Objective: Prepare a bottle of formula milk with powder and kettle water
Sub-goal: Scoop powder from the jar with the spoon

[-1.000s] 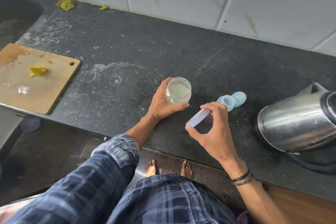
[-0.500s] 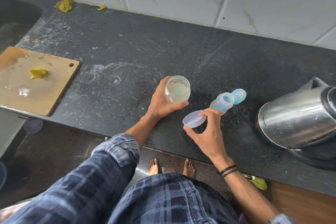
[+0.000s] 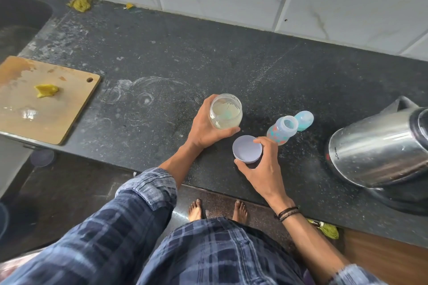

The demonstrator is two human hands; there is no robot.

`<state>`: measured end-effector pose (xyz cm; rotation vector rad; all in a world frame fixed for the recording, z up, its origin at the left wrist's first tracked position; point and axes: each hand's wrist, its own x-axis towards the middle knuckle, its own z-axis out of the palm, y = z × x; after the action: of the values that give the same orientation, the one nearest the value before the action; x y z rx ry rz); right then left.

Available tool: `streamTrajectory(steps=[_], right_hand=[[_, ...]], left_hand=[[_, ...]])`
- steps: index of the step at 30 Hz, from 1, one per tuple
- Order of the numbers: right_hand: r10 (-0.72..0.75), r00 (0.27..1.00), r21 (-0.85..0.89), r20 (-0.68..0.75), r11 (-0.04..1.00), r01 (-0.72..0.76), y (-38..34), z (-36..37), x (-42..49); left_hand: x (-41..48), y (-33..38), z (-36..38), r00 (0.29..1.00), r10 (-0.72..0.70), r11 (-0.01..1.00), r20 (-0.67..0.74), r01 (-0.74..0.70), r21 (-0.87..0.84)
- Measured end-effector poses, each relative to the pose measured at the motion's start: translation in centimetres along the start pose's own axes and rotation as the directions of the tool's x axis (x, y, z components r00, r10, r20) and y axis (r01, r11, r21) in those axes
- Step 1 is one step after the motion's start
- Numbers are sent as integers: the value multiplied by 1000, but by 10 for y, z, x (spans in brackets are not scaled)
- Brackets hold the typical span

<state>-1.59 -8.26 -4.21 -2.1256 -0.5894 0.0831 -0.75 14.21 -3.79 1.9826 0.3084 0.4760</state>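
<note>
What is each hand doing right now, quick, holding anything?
Left hand: closed round the open powder jar.
Right hand: pinching the lid by its rim, hollow side up.

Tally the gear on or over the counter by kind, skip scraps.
Open containers: 2, jar and bottle
Loose closures: 2, lid and cap
Kettle: 1
Board: 1
Total: 6
</note>
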Motion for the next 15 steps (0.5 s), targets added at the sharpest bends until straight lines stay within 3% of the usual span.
streamTrajectory(steps=[7, 15], right_hand=[[-3, 998, -45, 61, 999, 6, -6, -4, -2], [-219, 975, -130, -36, 968, 213, -69, -27, 43]], left_hand=[[0, -1, 1, 1000, -14, 1000, -1, 14, 8], [-2, 9, -3, 1000, -18, 1000, 7, 18, -12]])
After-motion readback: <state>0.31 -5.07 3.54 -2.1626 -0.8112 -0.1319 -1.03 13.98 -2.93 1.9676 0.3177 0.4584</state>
